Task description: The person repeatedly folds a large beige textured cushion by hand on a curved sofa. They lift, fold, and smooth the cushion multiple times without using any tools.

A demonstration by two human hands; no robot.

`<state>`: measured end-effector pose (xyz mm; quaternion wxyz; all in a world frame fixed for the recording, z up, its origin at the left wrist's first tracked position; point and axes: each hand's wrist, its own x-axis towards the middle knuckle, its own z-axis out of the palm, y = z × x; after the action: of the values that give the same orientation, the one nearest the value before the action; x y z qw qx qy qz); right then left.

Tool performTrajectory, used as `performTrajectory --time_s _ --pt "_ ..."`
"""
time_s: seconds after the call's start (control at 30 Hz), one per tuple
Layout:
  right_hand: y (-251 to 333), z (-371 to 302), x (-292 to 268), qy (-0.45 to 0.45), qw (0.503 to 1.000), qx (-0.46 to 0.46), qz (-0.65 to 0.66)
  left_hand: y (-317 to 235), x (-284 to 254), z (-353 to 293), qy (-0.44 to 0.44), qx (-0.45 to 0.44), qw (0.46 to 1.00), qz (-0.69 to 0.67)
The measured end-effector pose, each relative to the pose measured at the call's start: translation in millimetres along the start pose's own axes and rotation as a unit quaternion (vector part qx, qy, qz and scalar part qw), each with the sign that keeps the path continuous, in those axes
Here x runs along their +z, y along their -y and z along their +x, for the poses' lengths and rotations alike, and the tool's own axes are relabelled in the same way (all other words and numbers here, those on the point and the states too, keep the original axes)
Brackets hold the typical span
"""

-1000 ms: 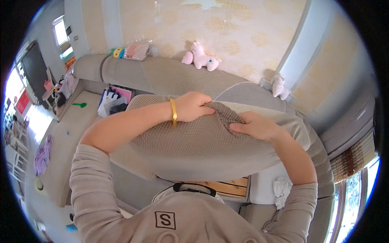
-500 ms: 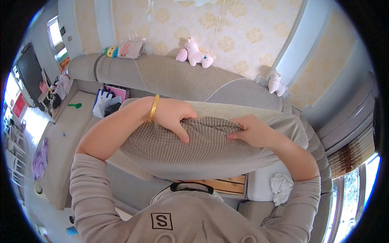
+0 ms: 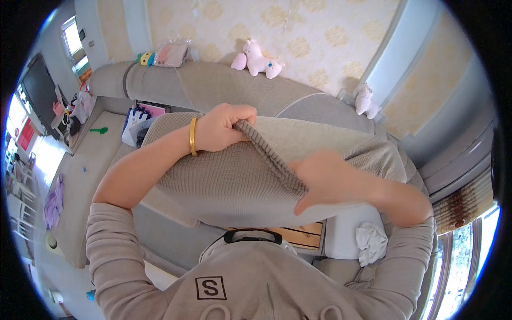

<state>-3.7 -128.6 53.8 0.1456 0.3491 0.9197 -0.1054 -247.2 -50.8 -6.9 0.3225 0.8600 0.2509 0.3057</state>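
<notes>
A long, pale beige sofa cushion [image 3: 325, 130] lies before me, partly inside a ribbed grey-brown stretch cover [image 3: 213, 173]. My left hand [image 3: 221, 127], a gold bangle at its wrist, is closed round the cover's gathered edge near the cushion's far side. From there the edge runs taut and slanting down to my right hand [image 3: 333, 178]. Motion blurs that hand; the edge passes between its fingers and thumb, with the fingertips partly hidden. Pale cushion surface shows between the hands, while more cover wraps the cushion's right end.
Behind the cushion stands the grey sofa backrest [image 3: 213, 85], with pink plush toys [image 3: 256, 61] on top. Bags [image 3: 136, 125] sit at its left. A white crumpled cloth [image 3: 370, 242] lies at right, near exposed wooden slats [image 3: 301, 236]. A purple garment [image 3: 54, 200] rests on the left seat.
My left hand has closed into a fist round the cover's edge and risen slightly. My right hand has moved nearer me, drawing the edge into a slant and baring more of the cushion.
</notes>
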Motion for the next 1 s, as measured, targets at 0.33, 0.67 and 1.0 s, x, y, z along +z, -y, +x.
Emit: performTrajectory --time_s 0.33,0.67,1.0 --pt "-10.6 2.0 47.0 -0.195 0.959 0.029 0.204 -6.2 0.5 9.6 0.026 -0.033 0.997 0.065" --pt "-10.3 11.9 42.4 -0.166 0.942 0.041 0.29 -36.2 -13.5 1.9 0.345 -0.053 0.917 0.192" --pt "21.4 7.7 13.4 0.055 0.997 0.042 -0.045 -20.5 7.5 -20.2 0.085 0.178 0.944 0.264"
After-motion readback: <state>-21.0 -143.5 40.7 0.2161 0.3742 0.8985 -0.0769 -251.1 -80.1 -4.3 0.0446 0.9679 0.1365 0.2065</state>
